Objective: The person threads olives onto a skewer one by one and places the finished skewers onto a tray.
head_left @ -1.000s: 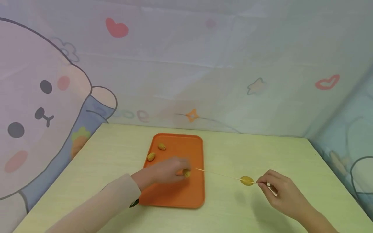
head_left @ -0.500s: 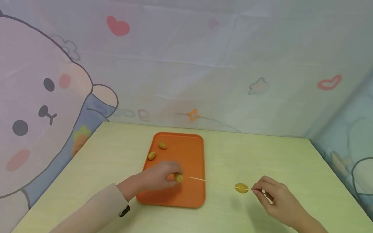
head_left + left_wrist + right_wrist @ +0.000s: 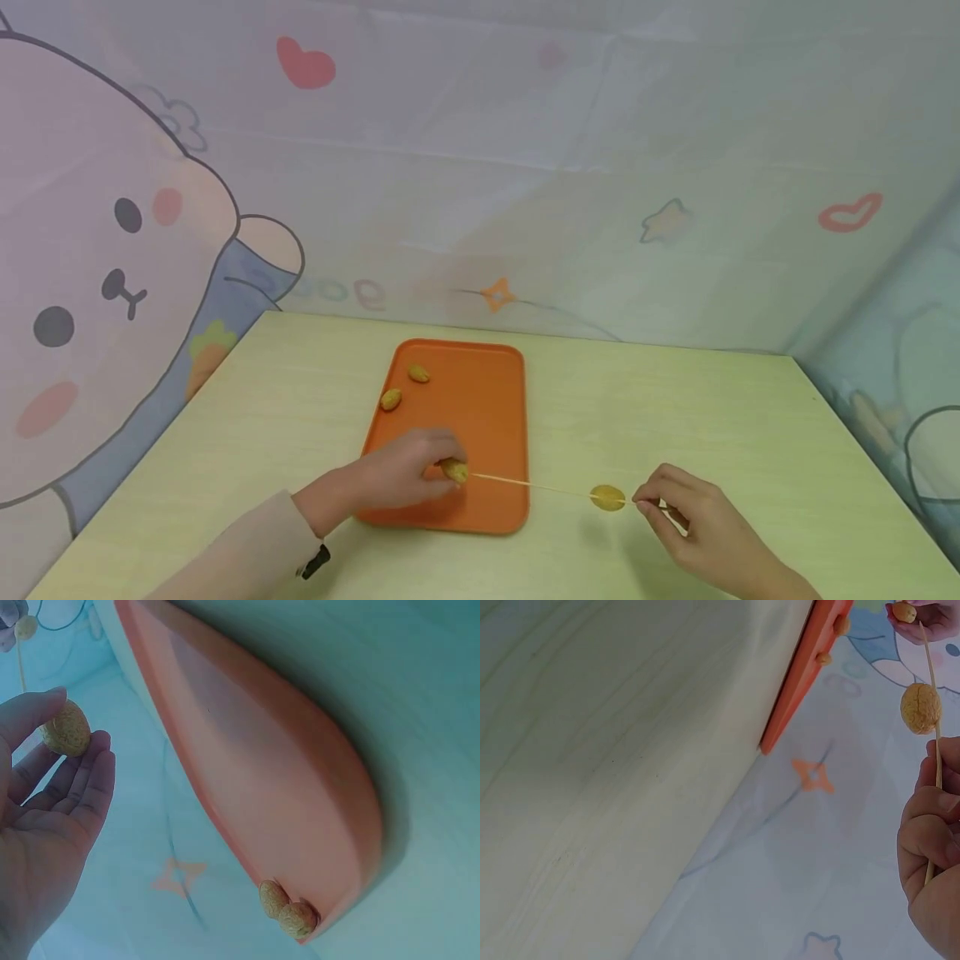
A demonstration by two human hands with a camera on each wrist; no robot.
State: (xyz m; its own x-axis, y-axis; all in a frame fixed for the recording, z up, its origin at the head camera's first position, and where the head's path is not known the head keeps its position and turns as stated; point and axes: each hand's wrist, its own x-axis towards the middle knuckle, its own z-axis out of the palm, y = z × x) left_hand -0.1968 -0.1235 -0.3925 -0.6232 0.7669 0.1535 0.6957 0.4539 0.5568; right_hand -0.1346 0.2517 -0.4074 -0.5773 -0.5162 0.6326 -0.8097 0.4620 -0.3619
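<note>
My left hand [image 3: 405,469] pinches a wrinkled yellow-brown oval fruit [image 3: 67,730] between thumb and fingertips, above the orange tray [image 3: 491,417]. Over the bare table to the right, my right hand [image 3: 693,527] grips a thin wooden skewer [image 3: 517,481] near one end, thumb against curled fingers. One similar fruit [image 3: 920,708] is threaded on the skewer, just beyond the right fingertips. The skewer points left, and its free tip is right at the fruit in my left hand in the head view.
Two more such fruits [image 3: 417,373] lie at the tray's far left corner, one by the left rim. The tray stands on a pale wooden table [image 3: 675,400]. A printed cloth backdrop [image 3: 480,167] rises behind the table's far edge.
Both hands have shifted left and toward the front edge. The right hand has brought the skewer's tip up close to the fruit in the left hand, narrowing the gap.
</note>
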